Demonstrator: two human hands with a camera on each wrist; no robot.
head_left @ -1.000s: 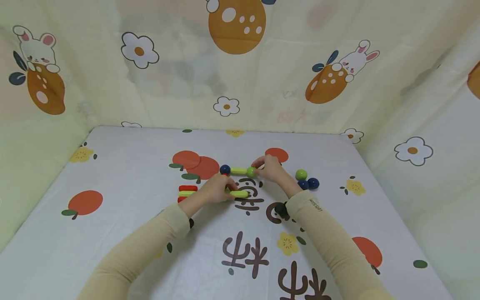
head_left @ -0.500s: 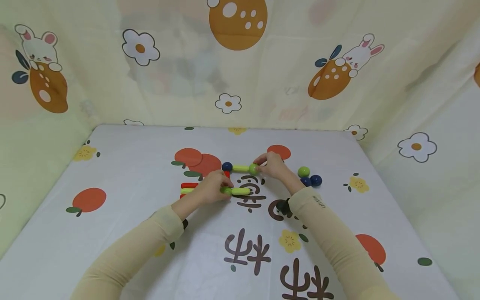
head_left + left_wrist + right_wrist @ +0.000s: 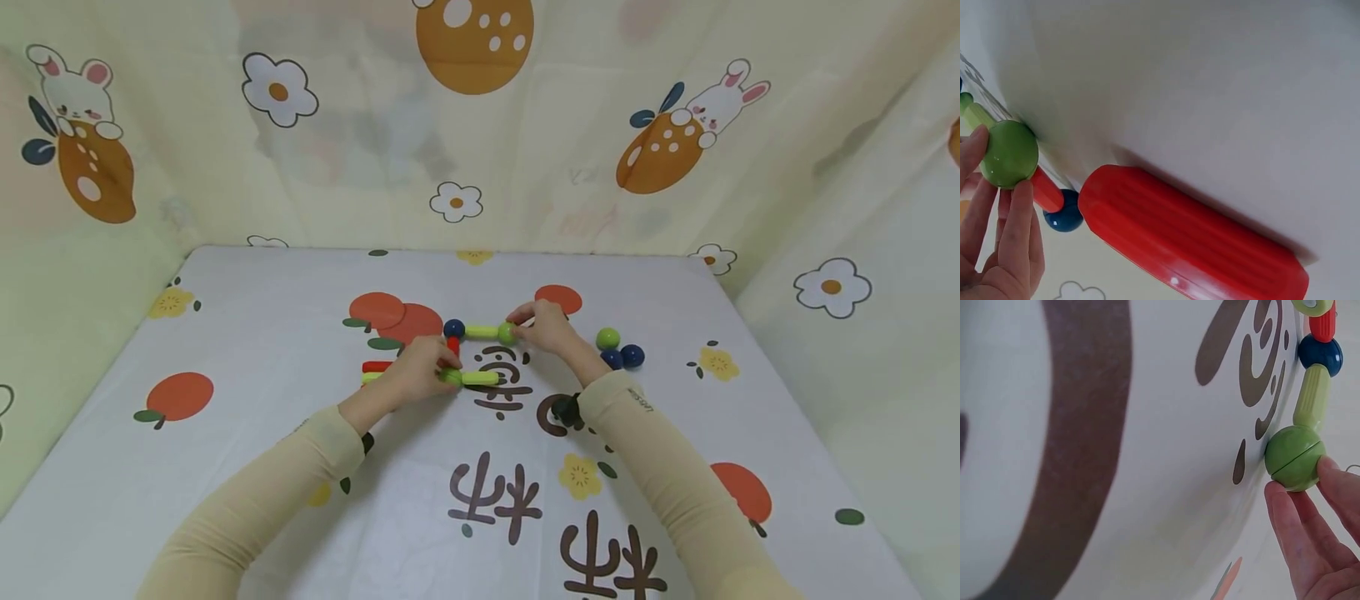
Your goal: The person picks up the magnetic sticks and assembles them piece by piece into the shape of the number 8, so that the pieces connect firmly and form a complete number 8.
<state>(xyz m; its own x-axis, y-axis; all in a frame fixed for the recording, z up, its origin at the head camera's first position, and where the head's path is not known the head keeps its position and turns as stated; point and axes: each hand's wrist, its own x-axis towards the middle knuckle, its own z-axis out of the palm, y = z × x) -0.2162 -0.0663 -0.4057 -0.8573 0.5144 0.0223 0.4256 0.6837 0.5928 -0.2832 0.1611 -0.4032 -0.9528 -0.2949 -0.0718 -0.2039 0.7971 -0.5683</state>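
My left hand [image 3: 417, 371] pinches a glossy green ball [image 3: 1010, 153] between thumb and fingertips. A yellow-green rod [image 3: 480, 378] extends to the right from that ball, and a red rod [image 3: 453, 345] leads from it back to a dark blue ball [image 3: 453, 329]. From the blue ball, another yellow-green rod [image 3: 1312, 395] runs right to a second green ball [image 3: 1295, 456]. That second ball is held by the fingertips of my right hand [image 3: 546, 327]. Together the pieces form three sides of a square, its right side unfilled.
Left of the joined pieces lie loose red rods [image 3: 1191, 234] and a yellow-green rod [image 3: 371, 378], partly behind my left hand. A green ball [image 3: 608, 338] and two blue balls [image 3: 633, 356] sit together on the right. A printed cloth [image 3: 262, 333] covers the table; curtains surround it.
My left hand has drawn slightly left, so the near green ball and more of the red rod now show in the head view. My right hand keeps its hold on the far green ball.
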